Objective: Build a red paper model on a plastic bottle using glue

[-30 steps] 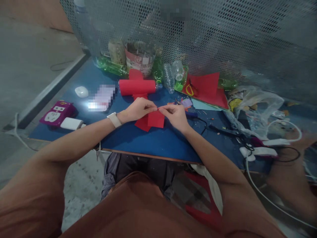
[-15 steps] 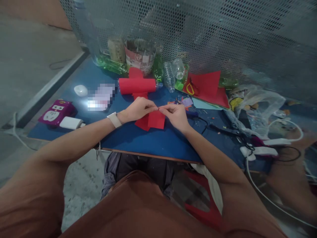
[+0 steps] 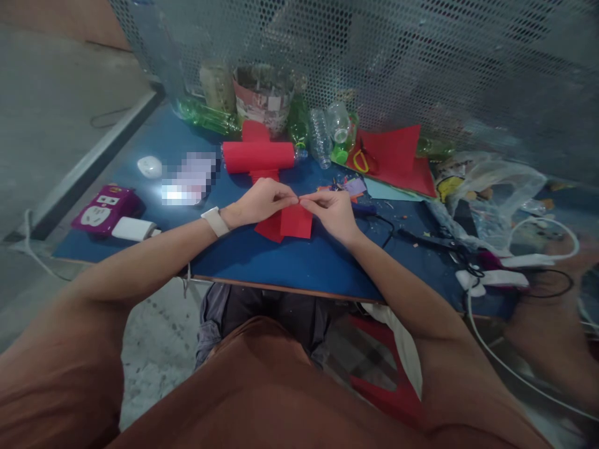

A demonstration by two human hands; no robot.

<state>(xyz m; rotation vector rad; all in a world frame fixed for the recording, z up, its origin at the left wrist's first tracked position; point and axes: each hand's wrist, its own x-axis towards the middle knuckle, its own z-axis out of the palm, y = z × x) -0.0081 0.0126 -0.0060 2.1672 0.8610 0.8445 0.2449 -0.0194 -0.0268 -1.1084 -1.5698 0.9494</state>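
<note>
A small red paper piece [image 3: 296,222] hangs from the fingertips of both my hands above the blue table [image 3: 253,265]. My left hand [image 3: 267,201] pinches its upper edge, thumb against forefinger. Close beside it, my right hand [image 3: 333,212] pinches the same edge from the right. Another red paper piece [image 3: 270,228] lies partly behind the held one. Just beyond my left hand rests a bottle wrapped in red paper [image 3: 258,157], lying sideways, with red paper strips on its far and near sides.
At the back stand a bucket [image 3: 262,106] and several plastic bottles [image 3: 320,138]. Yellow-handled scissors [image 3: 360,161] lie on red paper sheets [image 3: 393,153]. To the left are a purple socket adapter [image 3: 107,209] and a phone [image 3: 189,178]. A clear plastic bag [image 3: 496,181] and cables sit right, near another person's arm.
Both hands keep their pinch on the red paper, almost in the same place. The whole view has shifted slightly.
</note>
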